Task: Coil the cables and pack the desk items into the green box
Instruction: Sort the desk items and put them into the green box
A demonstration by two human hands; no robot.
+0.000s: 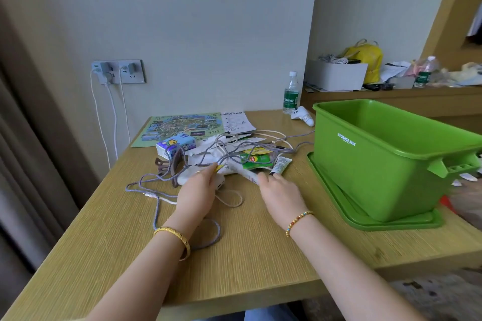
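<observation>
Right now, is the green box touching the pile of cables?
Apart. The head view shows bare desk between the green box, which sits on its green lid, and the tangled cables; the nearest cable ends short of the lid's edge.

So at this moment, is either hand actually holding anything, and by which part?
It cannot be told. The left hand rests on the white power bank; the right hand touches a rolled paper; no closed grasp shows.

The box (378, 154) is bright green with white lettering. The cables (156, 190) are grey-purple and white. The tissue pack (174, 146) is blue, with a yellow cartoon bear. The desk (234, 255) is pale wood-grain.
</observation>
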